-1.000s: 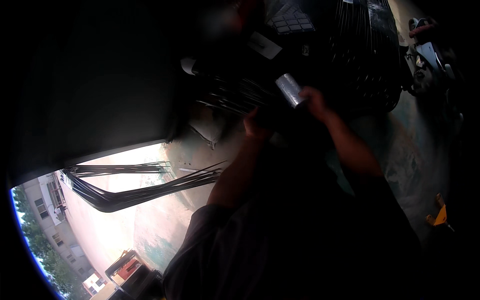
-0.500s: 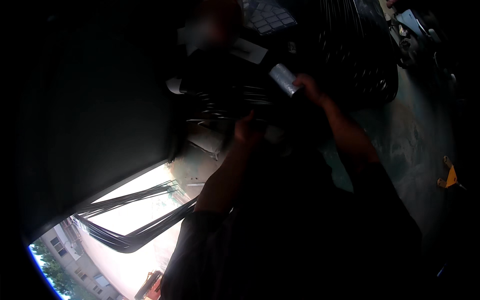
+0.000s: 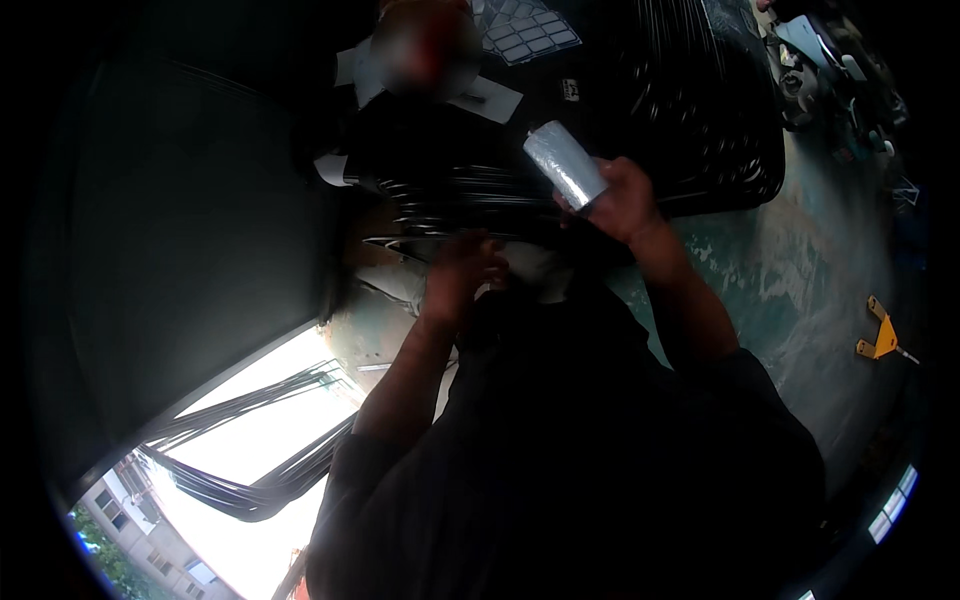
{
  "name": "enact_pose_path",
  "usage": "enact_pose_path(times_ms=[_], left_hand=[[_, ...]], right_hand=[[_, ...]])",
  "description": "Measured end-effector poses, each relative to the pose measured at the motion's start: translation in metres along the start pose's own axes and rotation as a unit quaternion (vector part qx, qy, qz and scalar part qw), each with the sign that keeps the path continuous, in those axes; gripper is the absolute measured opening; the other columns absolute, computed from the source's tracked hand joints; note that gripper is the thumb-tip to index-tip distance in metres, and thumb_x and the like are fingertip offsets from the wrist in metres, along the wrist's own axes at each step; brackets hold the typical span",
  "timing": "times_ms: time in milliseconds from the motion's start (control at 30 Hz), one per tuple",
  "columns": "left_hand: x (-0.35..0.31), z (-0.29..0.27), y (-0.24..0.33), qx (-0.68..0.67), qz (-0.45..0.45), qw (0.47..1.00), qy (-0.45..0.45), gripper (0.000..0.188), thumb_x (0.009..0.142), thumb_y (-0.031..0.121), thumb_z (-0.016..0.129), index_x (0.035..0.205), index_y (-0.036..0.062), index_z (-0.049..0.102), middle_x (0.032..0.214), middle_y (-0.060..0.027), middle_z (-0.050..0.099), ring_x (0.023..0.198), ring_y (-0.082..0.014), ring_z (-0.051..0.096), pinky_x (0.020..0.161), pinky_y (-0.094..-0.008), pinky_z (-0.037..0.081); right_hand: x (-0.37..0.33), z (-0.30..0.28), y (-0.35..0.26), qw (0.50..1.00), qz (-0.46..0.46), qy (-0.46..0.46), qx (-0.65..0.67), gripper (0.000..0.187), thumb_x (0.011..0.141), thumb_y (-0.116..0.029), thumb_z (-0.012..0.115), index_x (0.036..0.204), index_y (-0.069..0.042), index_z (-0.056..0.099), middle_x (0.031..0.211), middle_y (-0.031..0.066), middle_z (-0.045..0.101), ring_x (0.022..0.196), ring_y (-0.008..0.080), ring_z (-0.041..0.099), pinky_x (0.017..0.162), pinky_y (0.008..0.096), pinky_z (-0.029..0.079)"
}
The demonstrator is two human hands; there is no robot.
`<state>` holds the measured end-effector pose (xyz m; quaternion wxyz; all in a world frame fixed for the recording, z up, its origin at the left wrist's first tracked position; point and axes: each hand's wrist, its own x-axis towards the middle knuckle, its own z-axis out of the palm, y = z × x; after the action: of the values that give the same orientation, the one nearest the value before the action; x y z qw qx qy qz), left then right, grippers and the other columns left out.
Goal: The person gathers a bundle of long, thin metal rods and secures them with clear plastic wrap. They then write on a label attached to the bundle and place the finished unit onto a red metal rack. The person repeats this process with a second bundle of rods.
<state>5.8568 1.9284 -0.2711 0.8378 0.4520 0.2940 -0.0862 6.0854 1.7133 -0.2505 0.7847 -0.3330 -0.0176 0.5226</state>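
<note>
The right hand (image 3: 628,200) is gripping a shiny, silver, film-wrapped roll (image 3: 565,162), tilting it above the bundle of thin black rods (image 3: 450,195). The left hand (image 3: 462,262) is curling onto that bundle's near edge; what it holds cannot be told. Open greenish floor (image 3: 800,290) is lying rightward, by a yellow forked bracket (image 3: 880,335). Since before, the roll is appearing closer.

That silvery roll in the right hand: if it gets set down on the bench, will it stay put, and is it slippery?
The silvery roll is a cylinder, so laid on its side it would probably roll; stood on end it may stay. Its glossy wrap catches the light, which suggests a fairly slick surface. The right hand grips it by one end alone with most of it sticking out, so it is likely stiff and fairly light.
</note>
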Motion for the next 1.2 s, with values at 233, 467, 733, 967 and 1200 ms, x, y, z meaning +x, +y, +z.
enact_pose_path(times_ms=[233,467,733,967,1200], left_hand=[[0.022,0.050,0.057,-0.200,0.107,0.966,-0.127,0.080,0.095,0.025,0.081,0.160,0.0063,0.038,0.144,-0.0165,0.057,0.132,-0.0355,0.060,0.110,-0.0512,0.050],[0.016,0.044,0.031,-0.034,0.150,0.988,-0.024,0.069,0.092,0.005,0.080,0.151,0.0027,0.042,0.133,-0.0180,0.060,0.120,-0.0301,0.065,0.098,-0.0465,0.062],[0.005,0.054,0.032,-0.014,0.180,0.983,-0.032,0.060,0.093,0.009,0.082,0.140,0.0024,0.045,0.127,-0.0153,0.063,0.110,-0.0273,0.068,0.096,-0.0423,0.064],[0.000,0.055,0.016,0.029,0.146,0.988,-0.041,0.067,0.091,0.013,0.084,0.144,0.0024,0.045,0.129,-0.0157,0.061,0.114,-0.0274,0.067,0.092,-0.0434,0.065],[-0.025,0.067,0.023,-0.086,0.132,0.981,-0.112,0.059,0.094,0.034,0.082,0.137,0.0066,0.052,0.131,-0.0147,0.063,0.120,-0.0342,0.065,0.095,-0.0534,0.063]], right_hand=[[0.000,0.019,0.030,0.965,0.174,-0.130,0.145,0.067,0.101,-0.051,0.041,0.133,0.004,0.063,0.091,0.0232,0.068,0.060,0.0211,0.060,0.058,0.0449,0.060],[-0.029,0.045,0.034,0.972,0.046,0.099,-0.207,0.051,0.110,-0.043,0.051,0.142,-0.004,0.060,0.107,0.0188,0.070,0.079,0.0234,0.072,0.068,0.0391,0.065],[-0.052,0.064,0.055,0.802,-0.302,0.108,-0.504,0.031,0.087,-0.006,0.087,0.116,-0.001,0.078,0.127,0.0157,0.071,0.101,0.0228,0.076,0.084,0.0338,0.065],[-0.066,0.065,0.076,0.726,-0.352,0.189,-0.560,0.013,0.092,-0.005,0.079,0.103,0.000,0.075,0.105,0.0152,0.075,0.087,0.0261,0.075,0.074,0.0342,0.060],[-0.061,0.052,0.068,0.715,-0.379,0.186,-0.558,0.010,0.099,-0.005,0.071,0.102,-0.002,0.062,0.089,0.0173,0.072,0.078,0.0332,0.073,0.068,0.0396,0.057]])
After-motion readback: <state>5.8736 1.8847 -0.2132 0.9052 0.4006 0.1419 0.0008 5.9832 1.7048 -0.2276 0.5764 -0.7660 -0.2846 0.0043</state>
